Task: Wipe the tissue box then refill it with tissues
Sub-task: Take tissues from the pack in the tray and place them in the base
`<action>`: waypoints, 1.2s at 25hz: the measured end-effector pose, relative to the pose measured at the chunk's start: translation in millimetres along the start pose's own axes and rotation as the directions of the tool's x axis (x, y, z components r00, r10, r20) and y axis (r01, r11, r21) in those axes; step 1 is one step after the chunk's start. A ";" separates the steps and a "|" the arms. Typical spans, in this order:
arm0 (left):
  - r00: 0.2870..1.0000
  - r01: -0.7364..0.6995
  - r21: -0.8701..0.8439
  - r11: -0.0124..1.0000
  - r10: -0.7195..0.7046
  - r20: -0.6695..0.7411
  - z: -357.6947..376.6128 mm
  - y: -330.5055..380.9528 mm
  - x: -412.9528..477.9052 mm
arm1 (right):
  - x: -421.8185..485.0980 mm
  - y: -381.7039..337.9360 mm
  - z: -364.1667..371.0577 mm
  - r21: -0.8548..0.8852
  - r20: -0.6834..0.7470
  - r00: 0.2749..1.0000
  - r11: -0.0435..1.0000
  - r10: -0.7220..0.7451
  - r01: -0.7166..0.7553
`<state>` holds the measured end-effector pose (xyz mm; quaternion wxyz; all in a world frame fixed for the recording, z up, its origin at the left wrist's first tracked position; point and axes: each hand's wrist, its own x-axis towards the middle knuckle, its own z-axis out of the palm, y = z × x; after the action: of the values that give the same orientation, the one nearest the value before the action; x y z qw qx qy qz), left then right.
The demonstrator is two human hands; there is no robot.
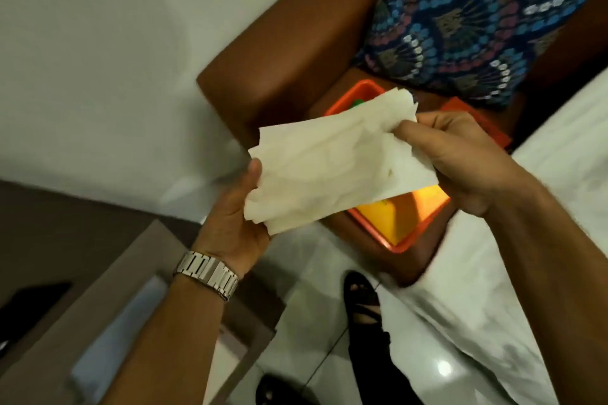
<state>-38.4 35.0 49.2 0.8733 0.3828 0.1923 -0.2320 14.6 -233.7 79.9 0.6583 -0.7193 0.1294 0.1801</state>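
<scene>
The left hand (237, 217) pinches one end of the tissues (332, 161) between thumb and fingers; the right hand (460, 154) grips the opposite end, fingers closed on the paper. The stack hangs just above the open orange tissue box (414, 227), which rests on a brown chair (289, 52). Keep the stack flat and aligned with the box's long side, then lower it evenly, I'd judge

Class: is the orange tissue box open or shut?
Open. The tissue box has no lid on top, and its yellow-orange inside shows below the tissues.
</scene>
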 end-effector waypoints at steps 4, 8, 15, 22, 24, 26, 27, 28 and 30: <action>0.990 -0.039 0.146 0.988 0.058 -0.126 -93.7 5.3 -84.1 | -5.2 37.4 103.7 -0.028 0.189 0.979 0.997 0.076 -0.072; 0.908 -0.086 0.164 0.983 0.145 -0.392 -187.5 1.2 -169.8 | -18.9 64.8 221.5 -0.105 0.414 0.897 0.987 0.155 -0.122; 0.636 -0.149 0.171 0.974 0.227 -0.737 -314.1 -39.5 -248.9 | -35.6 125.3 373.4 -0.350 0.592 0.725 0.922 0.353 -0.164; 0.467 0.091 0.160 0.983 0.100 -0.879 -392.5 -81.0 -232.8 | -14.0 180.7 440.6 -0.622 0.499 0.685 0.769 0.532 -0.144; 0.430 0.161 0.174 0.972 0.090 -0.898 -399.3 -84.8 -224.2 | -10.1 188.0 448.7 -0.667 0.454 0.693 0.729 0.560 -0.152; 0.401 0.200 0.193 0.961 0.099 -0.911 -403.3 -86.4 -216.7 | -6.7 193.0 453.9 -0.698 0.424 0.699 0.700 0.575 -0.153; 0.392 0.205 0.199 0.958 0.106 -0.914 -404.9 -86.4 -213.6 | -4.9 194.4 456.4 -0.709 0.410 0.708 0.689 0.575 -0.150; 0.391 0.202 0.203 0.958 0.111 -0.914 -406.2 -86.1 -210.6 | -3.6 195.0 458.3 -0.718 0.397 0.721 0.681 0.568 -0.141; 0.378 0.203 0.209 0.957 0.120 -0.918 -408.8 -84.3 -207.0 | -1.9 197.5 462.7 -0.742 0.383 0.746 0.662 0.544 -0.102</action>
<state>-319.0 347.7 -152.1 0.5451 0.5639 0.6198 -0.0265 -111.8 206.3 -128.7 0.3085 -0.7804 -0.0186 0.5435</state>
